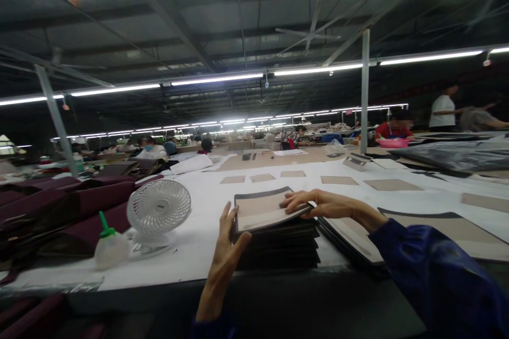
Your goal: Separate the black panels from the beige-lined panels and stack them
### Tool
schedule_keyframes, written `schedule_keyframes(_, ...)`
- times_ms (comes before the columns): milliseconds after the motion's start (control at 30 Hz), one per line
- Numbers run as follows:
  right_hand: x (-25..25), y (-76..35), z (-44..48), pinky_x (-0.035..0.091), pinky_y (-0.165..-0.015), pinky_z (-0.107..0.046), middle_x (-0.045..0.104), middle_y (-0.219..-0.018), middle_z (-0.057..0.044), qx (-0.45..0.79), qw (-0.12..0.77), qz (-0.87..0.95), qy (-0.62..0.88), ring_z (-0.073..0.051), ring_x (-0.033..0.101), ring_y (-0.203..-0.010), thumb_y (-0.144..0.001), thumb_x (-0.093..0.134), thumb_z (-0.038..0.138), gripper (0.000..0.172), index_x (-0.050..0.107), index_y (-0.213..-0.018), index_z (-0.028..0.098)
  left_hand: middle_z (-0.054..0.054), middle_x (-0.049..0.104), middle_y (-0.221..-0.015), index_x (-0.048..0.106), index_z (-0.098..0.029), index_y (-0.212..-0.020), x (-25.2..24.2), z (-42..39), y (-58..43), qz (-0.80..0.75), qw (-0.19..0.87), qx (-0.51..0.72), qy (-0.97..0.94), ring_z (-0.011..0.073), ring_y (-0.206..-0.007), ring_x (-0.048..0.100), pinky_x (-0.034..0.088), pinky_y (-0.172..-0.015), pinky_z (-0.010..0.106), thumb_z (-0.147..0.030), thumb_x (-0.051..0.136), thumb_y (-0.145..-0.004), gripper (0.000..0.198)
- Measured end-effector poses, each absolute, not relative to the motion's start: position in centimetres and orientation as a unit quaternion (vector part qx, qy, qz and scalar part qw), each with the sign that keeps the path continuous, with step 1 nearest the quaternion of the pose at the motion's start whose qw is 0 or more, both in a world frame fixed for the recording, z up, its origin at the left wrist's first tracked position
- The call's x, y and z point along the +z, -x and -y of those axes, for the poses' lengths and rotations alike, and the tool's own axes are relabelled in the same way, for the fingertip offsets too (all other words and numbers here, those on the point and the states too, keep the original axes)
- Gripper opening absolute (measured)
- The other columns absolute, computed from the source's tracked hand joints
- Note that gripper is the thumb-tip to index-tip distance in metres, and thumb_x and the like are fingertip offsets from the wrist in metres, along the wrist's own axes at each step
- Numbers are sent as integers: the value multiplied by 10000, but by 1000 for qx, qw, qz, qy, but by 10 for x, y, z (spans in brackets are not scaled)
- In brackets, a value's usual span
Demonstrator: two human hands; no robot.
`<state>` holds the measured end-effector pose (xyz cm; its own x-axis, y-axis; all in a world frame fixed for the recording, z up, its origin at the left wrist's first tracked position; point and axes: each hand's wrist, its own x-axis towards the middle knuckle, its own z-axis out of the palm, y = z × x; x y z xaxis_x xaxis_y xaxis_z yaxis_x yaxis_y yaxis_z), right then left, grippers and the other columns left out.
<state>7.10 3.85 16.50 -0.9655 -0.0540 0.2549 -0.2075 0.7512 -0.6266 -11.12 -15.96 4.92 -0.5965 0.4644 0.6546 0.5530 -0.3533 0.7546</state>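
A beige panel with a dark border (264, 209) lies on top of a stack of dark-edged panels (278, 249) in front of me. My left hand (228, 238) grips this top panel at its left side, thumb at the near corner and fingers along the edge. Across its right part lie the fingers of my right hand (318, 204), with the thumb by the right edge, so the panel is held between both hands. Whether the thumb goes underneath is hard to see. Just right of the stack, more bordered panels (353, 235) lie in a lower pile, partly behind my right sleeve.
A white fan (159, 206) and a glue bottle with a green nozzle (111, 243) stand at left, beside maroon pieces (103, 196). Several flat beige pieces (338, 180) lie across the white table covering (199, 243). Other people work farther back.
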Motion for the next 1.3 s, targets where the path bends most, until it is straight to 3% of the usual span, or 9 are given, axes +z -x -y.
schedule_keyframes(67,167,-76,-35,248,-1101,-426,586,-1299,-41,341,96,933,-69,-246,402,-1313,-802,629,310,304,709,-1089,251,100,316,-1510,492,-206,-1312,48,161,112,573,34,-678,460,264,-1414,236,193,-1167,391,-612,582,-768,685)
schedule_keyframes(133,170,-87,-34,245,-1104,-433,553,-1338,-30,352,99,930,-50,-256,400,-1315,-744,696,322,443,655,-1182,270,86,360,-1491,483,-212,-1317,48,161,111,575,34,-675,462,243,-1409,254,150,-1180,392,-573,525,-828,610)
schedule_keyframes(200,169,-106,-38,275,-1094,-433,542,-1347,-34,360,143,922,-1,-271,426,-1296,-681,758,331,600,596,-1256,280,64,390,-1476,496,-228,-1302,49,162,109,575,29,-676,461,231,-1402,272,137,-1185,393,-518,517,-855,533)
schedule_keyframes(267,162,-132,-44,299,-1085,-429,545,-1342,-57,329,179,924,72,-286,453,-1274,-673,765,362,640,581,-1277,260,49,408,-1466,507,-242,-1293,50,163,108,573,21,-678,460,232,-1398,281,144,-1185,394,-494,543,-847,514)
schedule_keyframes(467,119,-196,-50,289,-1099,-441,412,-1427,-165,163,3,952,258,-347,358,-1329,-648,752,449,842,481,-1369,109,42,412,-1463,502,-241,-1298,49,163,109,572,11,-683,453,223,-1399,280,138,-1187,381,-504,554,-838,532)
schedule_keyframes(767,90,-187,-27,261,-1103,-503,384,-1429,-232,64,58,947,308,-377,345,-1329,-766,587,402,713,473,-1363,29,50,397,-1476,443,-223,-1365,50,163,103,581,28,-687,435,232,-1402,269,148,-1186,370,-546,506,-855,607)
schedule_keyframes(1000,87,-175,-21,364,-1048,-418,515,-1325,-243,15,59,939,339,-330,483,-1239,-798,462,256,571,509,-1298,-17,61,361,-1496,424,-221,-1374,56,167,93,562,4,-720,407,248,-1401,271,170,-1181,378,-530,533,-848,620)
schedule_keyframes(1200,105,-174,-28,479,-836,-411,687,-1071,-162,-61,82,924,368,-311,642,-1007,-907,350,244,399,612,-1193,154,49,359,-1495,428,-257,-1369,64,179,83,566,16,-726,389,292,-1364,333,241,-1152,438,-530,552,-837,611)
schedule_keyframes(1300,131,-181,-49,474,-731,-413,705,-933,-149,-123,166,906,368,-324,667,-862,-925,351,271,354,641,-1105,178,44,395,-1472,454,-266,-1351,70,186,78,574,58,-721,383,297,-1331,381,280,-1131,439,-520,550,-842,577)
